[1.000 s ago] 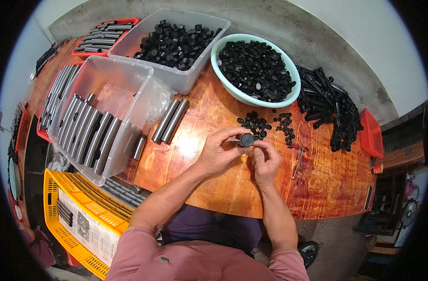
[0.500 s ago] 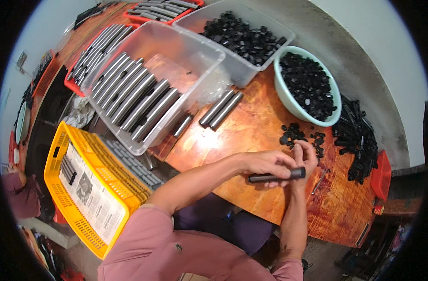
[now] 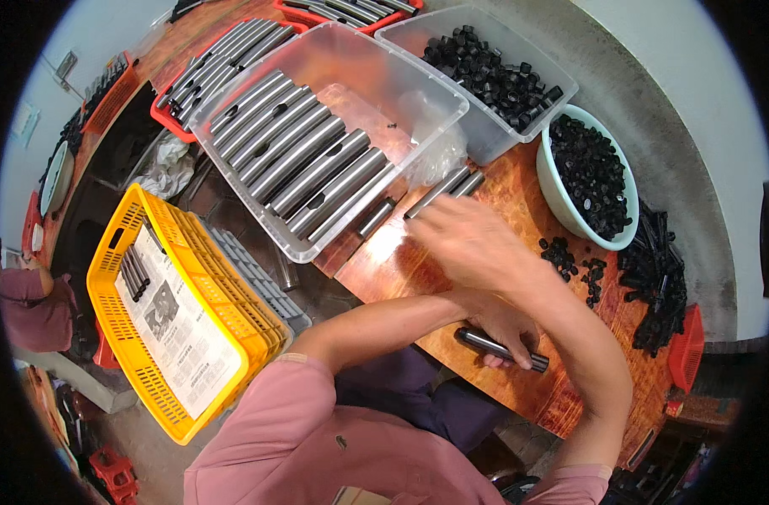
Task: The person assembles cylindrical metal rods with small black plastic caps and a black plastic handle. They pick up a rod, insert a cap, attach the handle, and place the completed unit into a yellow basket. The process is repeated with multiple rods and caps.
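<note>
My left hand (image 3: 506, 326) is closed round a short dark metal tube (image 3: 478, 340) above the table's near edge. The tube lies slantwise, both ends sticking out of my fingers. Crossing over my left forearm, my right hand (image 3: 464, 240) reaches to two steel tubes (image 3: 443, 192) lying on the table. It covers their near ends and is smeared by motion, so whether its fingers grip one is unclear. Left of them, a shorter steel tube (image 3: 376, 217) lies beside a clear plastic bin (image 3: 304, 251) holding a row of steel tubes (image 3: 304, 156).
Behind stands a clear bin (image 3: 561, 118) of black caps. A pale green bowl (image 3: 546, 181) of small black parts stands right, with loose black pieces (image 3: 559, 257) and a dark pile (image 3: 654, 286) nearby. A yellow crate (image 3: 241, 370) lined with newspaper sits left. Red trays (image 3: 170, 120) hold more tubes.
My right hand has left the tube's end and swung left across my left arm to the two steel tubes. My left hand keeps the dark tube, now lower and tilted. The view has shifted.
</note>
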`<action>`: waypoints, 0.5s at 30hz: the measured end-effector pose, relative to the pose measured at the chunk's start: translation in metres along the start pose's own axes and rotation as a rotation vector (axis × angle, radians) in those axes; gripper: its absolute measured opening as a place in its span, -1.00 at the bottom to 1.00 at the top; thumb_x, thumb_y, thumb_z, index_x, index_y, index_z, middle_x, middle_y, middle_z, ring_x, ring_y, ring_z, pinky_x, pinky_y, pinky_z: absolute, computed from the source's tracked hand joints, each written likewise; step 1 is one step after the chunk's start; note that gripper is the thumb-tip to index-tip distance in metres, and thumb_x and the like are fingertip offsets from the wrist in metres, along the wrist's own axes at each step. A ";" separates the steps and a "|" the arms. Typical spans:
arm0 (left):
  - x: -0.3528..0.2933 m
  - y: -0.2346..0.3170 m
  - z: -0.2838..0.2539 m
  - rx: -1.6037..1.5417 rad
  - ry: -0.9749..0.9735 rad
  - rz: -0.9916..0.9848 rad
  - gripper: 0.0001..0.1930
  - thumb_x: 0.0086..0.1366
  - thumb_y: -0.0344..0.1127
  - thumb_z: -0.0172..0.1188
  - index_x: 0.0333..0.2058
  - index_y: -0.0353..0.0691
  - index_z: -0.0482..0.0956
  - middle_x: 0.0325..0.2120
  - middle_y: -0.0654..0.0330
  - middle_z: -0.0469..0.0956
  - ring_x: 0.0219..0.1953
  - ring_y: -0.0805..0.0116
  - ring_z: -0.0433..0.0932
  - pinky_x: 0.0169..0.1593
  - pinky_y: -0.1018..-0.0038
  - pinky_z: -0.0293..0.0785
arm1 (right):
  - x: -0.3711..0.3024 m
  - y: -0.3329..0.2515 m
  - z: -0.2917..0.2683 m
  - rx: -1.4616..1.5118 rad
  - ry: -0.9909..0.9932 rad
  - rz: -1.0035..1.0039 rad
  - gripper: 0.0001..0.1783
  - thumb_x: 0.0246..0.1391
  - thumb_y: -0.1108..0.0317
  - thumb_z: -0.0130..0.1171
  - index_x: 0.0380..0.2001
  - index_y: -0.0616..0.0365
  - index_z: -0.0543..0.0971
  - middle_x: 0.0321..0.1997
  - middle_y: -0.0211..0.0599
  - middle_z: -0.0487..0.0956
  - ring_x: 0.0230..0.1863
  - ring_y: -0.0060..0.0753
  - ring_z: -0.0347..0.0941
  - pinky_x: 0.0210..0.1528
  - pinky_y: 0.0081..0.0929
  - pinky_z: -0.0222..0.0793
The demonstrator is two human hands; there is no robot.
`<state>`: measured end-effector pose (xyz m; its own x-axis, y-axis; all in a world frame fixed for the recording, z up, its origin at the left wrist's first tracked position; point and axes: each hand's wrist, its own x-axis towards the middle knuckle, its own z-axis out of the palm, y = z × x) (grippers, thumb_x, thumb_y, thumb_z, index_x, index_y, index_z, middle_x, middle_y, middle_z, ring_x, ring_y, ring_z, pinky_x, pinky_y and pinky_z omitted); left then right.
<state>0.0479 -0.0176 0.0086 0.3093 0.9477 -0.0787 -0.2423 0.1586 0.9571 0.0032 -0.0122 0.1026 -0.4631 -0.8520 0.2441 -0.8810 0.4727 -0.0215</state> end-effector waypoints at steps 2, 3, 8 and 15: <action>-0.004 0.008 -0.002 0.038 0.027 -0.069 -0.69 0.40 -0.22 0.21 -0.08 -0.36 0.48 -0.39 0.12 0.62 -0.45 0.43 0.61 -0.36 0.50 0.56 | 0.019 -0.005 0.027 -0.165 0.013 -0.134 -0.85 0.02 0.32 0.11 -0.38 0.14 0.60 -0.30 -0.36 0.58 -0.18 -0.37 0.49 -0.12 -0.42 0.37; -0.001 0.006 -0.003 0.028 0.045 -0.047 -0.69 0.40 -0.22 0.21 -0.07 -0.35 0.48 -0.37 0.12 0.61 -0.43 0.43 0.61 -0.34 0.50 0.56 | 0.023 -0.007 0.034 -0.193 0.013 -0.127 -0.84 0.01 0.32 0.11 -0.38 0.14 0.60 -0.31 -0.36 0.58 -0.19 -0.38 0.48 -0.12 -0.44 0.35; 0.015 -0.025 -0.023 -0.148 0.242 0.094 -0.69 0.39 -0.23 0.23 -0.04 -0.32 0.48 -0.31 0.15 0.61 -0.34 0.46 0.60 -0.26 0.52 0.54 | 0.032 -0.014 0.074 -0.265 0.109 -0.131 -0.85 -0.01 0.26 0.12 -0.46 0.05 0.63 -0.37 -0.41 0.58 -0.21 -0.42 0.47 -0.14 -0.42 0.31; 0.034 -0.027 -0.041 -0.418 0.355 0.147 -0.67 0.37 -0.27 0.26 0.04 -0.25 0.48 -0.17 0.23 0.59 -0.16 0.53 0.56 -0.09 0.55 0.49 | 0.029 -0.025 0.090 -0.231 0.064 -0.090 -0.84 0.01 0.26 0.14 -0.52 0.00 0.65 -0.45 -0.49 0.60 -0.28 -0.42 0.53 -0.20 -0.45 0.31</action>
<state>0.0274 0.0217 -0.0317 -0.0658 0.9917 -0.1105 -0.6250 0.0454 0.7793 0.0031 -0.0684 0.0233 -0.3705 -0.8805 0.2958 -0.8694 0.4408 0.2233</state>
